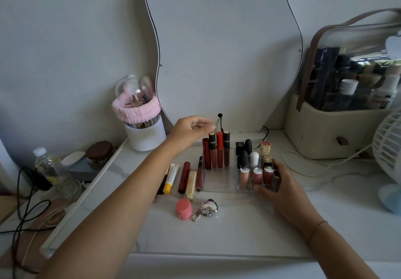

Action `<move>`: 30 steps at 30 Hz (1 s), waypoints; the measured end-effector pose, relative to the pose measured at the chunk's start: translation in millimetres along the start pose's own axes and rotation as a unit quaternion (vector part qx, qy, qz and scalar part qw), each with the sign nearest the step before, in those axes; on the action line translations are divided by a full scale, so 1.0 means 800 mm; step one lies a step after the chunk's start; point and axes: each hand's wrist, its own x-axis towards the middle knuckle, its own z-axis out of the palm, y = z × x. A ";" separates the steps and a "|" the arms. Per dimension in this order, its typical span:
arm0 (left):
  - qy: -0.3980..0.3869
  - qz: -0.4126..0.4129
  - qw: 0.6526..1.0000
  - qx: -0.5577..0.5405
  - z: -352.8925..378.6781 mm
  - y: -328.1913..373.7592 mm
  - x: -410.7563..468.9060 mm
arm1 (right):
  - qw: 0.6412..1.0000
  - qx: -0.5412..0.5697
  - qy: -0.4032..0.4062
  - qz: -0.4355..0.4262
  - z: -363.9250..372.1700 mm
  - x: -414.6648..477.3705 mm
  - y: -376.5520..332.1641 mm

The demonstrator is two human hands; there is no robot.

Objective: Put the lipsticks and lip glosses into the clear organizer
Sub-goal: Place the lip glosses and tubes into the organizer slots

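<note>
The clear organizer [219, 184] stands on the white tabletop. Several tall lip glosses [219, 150] stand upright in its back left slots, and short lipsticks [253, 159] fill the right-hand cells. My left hand [192, 128] hovers just above and left of the tall glosses, fingers loosely apart and holding nothing. My right hand [275, 184] grips the organizer's front right corner. Left of the organizer lie a dark red tube [184, 176], a slim brown gloss [199, 173], a pale yellow tube [191, 184] and a white tube with a yellow cap [171, 178].
A pink round jar [184, 209] and a silver heart keyring [207, 209] lie in front. A white brush holder with a pink headband [142, 124] stands back left, a wavy mirror [223, 51] behind, a beige cosmetic bag [332, 131] and a white fan [388, 148] on the right.
</note>
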 end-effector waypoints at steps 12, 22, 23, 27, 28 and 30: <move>-0.046 -0.141 0.986 0.077 -0.009 -0.103 -0.013 | 1.000 -0.003 0.000 0.005 0.002 0.002 0.004; -0.069 -0.143 0.980 0.119 0.001 -0.108 -0.003 | 1.000 -0.019 0.005 0.006 0.002 0.001 -0.001; -0.072 -0.140 0.980 0.118 -0.002 -0.109 -0.004 | 1.000 -0.020 0.008 0.006 0.002 0.002 -0.001; -0.066 -0.144 0.981 0.111 -0.009 -0.110 -0.007 | 0.999 -0.032 0.014 0.009 0.003 0.003 0.001; -0.065 -0.149 0.980 0.115 -0.009 -0.109 -0.007 | 0.999 -0.033 0.014 0.009 0.003 0.004 0.002; -0.069 -0.161 0.976 0.132 -0.005 -0.106 -0.005 | 0.999 -0.031 0.015 0.004 0.003 0.005 0.004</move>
